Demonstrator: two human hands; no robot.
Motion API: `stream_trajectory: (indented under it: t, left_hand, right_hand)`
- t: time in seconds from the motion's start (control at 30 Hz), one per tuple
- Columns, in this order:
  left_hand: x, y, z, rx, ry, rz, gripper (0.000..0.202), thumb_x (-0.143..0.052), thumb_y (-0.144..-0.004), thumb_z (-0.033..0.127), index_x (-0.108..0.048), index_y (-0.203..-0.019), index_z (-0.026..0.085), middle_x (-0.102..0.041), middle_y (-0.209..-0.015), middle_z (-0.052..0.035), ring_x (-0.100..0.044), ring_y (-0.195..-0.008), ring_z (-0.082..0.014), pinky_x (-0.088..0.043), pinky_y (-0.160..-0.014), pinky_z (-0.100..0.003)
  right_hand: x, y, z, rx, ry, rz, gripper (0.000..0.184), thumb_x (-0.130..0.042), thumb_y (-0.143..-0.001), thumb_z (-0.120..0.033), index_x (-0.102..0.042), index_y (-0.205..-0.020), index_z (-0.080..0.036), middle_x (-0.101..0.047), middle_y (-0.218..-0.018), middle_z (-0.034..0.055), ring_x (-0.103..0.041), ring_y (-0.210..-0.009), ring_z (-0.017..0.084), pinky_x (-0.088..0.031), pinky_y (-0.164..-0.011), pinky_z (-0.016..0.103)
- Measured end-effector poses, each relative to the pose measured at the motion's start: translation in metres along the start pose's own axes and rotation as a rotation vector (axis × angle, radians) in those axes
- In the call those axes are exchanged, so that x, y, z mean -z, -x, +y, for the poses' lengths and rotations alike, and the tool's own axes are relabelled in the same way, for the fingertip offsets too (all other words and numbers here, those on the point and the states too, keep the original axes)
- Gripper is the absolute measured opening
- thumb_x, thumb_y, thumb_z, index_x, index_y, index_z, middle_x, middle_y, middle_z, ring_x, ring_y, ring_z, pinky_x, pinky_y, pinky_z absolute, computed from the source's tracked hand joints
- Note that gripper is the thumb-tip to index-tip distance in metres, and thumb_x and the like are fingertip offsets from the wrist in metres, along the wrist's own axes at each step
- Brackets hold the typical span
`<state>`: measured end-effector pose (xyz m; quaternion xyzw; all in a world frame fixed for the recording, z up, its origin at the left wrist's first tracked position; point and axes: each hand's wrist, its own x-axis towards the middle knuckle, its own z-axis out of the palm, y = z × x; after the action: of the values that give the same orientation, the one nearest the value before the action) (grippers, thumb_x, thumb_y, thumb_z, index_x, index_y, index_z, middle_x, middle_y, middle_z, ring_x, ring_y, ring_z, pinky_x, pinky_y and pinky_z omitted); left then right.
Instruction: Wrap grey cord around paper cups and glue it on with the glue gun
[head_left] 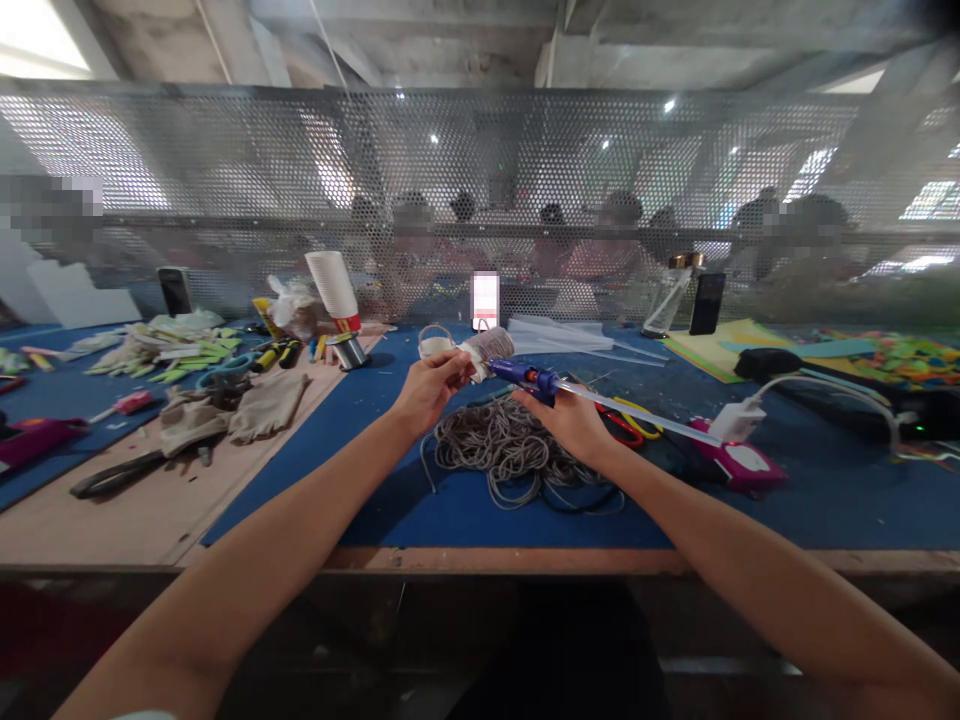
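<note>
Bare forearms [300, 530] extend forward; left hand [431, 385] pinches a grey-cord-wrapped white cylinder [493, 346]; right hand [574, 420] grips a blue plastic glue gun [525, 376]; tangled grey cord heap [499, 445] lies beneath it.

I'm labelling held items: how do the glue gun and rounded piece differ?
The glue gun is blue, the rounded piece grey and white. A long clear stick trails from the glue gun; the rounded piece has none. The right hand grips the glue gun, the left hand the rounded piece. Both are above the blue mat.
</note>
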<state>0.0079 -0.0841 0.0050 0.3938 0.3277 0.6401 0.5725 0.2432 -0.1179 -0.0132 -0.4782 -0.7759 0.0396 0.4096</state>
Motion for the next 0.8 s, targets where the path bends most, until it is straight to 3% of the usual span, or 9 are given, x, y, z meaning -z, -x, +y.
stream_trajectory:
  t: [0.8]
  left_hand:
    - [0.0021, -0.0023, 0.0026, 0.036, 0.056, 0.012, 0.020, -0.091, -0.069, 0.014, -0.075, -0.081, 0.012, -0.074, -0.079, -0.0054, -0.069, -0.074, -0.0132, -0.055, -0.070, -0.025]
  right_hand:
    - [-0.0002, 0.0005, 0.0026, -0.016, 0.004, -0.030, 0.044, -0.059, -0.097, -0.063, -0.074, -0.099, -0.022, -0.078, -0.089, 0.0076, -0.073, -0.084, 0.029, -0.050, -0.075, 0.034]
